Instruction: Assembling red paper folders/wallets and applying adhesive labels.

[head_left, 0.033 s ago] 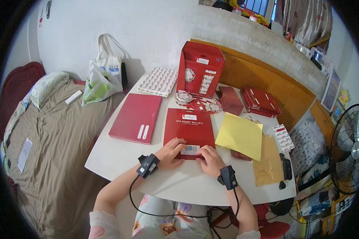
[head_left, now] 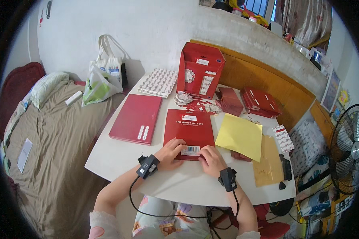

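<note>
A flat red card packet (head_left: pixel 189 135) lies on the white table in front of me, with a white barcode label (head_left: pixel 190 150) near its bottom edge. My left hand (head_left: pixel 171 153) rests on the packet's lower left, fingers stretched toward the label's left end. At the label's right end, the bent fingertips of my right hand (head_left: pixel 212 159) touch the packet, thumb apart by the bottom edge. Neither hand grips anything. Right of the packet is a yellow paper sheet (head_left: pixel 239 135), partly over a dark red stack. A larger red folder-like stack (head_left: pixel 135 119) lies to the left.
A tall red display box (head_left: pixel 200 71) stands at the back, with loose stickers (head_left: pixel 195 104) before it. White patterned packets (head_left: pixel 158 81), red wallet stacks (head_left: pixel 261 101) and a tan sheet (head_left: pixel 269 163) surround the work area. A fan (head_left: pixel 349 149) stands right; wrist cables hang over my lap.
</note>
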Demonstrator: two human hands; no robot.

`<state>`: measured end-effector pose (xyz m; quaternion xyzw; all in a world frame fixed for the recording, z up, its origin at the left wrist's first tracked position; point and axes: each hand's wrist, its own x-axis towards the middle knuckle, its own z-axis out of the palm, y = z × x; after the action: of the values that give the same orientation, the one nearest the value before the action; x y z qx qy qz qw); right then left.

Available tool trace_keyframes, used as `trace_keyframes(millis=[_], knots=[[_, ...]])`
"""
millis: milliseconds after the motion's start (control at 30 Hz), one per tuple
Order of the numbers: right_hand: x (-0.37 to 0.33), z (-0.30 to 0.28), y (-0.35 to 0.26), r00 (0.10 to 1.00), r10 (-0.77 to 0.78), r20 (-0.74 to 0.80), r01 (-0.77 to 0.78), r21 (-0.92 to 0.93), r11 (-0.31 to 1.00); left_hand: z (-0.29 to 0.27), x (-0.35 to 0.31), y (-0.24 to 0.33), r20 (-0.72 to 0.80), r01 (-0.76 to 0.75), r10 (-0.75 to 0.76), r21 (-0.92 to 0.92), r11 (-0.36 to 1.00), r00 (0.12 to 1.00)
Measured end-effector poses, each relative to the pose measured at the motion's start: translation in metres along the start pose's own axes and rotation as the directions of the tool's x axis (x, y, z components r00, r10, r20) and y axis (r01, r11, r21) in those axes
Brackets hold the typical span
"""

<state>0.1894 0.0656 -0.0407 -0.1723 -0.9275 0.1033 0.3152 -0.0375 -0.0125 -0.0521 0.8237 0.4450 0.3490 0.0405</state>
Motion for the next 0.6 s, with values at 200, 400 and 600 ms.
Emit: trace_keyframes(millis=[200,400,600], knots=[[-0.01,-0.011,0.016,0.979,0.136,-0.153,-0.182,-0.35,0.919,-0.003,0.002,0.003,-0.144,0.098,-0.07,0.193,0.976,0.987],[-0.007,-0.012,0.016,0.925,0.378,-0.033,-0.349,-0.465,0.813,-0.006,0.001,0.0,-0.158,0.495,-0.469,0.25,0.832,0.869],[-0.009,-0.008,0.021,0.963,0.242,-0.119,-0.269,-0.349,0.898,0.0,0.0,-0.001,-0.15,0.432,-0.405,0.341,0.835,0.902]])
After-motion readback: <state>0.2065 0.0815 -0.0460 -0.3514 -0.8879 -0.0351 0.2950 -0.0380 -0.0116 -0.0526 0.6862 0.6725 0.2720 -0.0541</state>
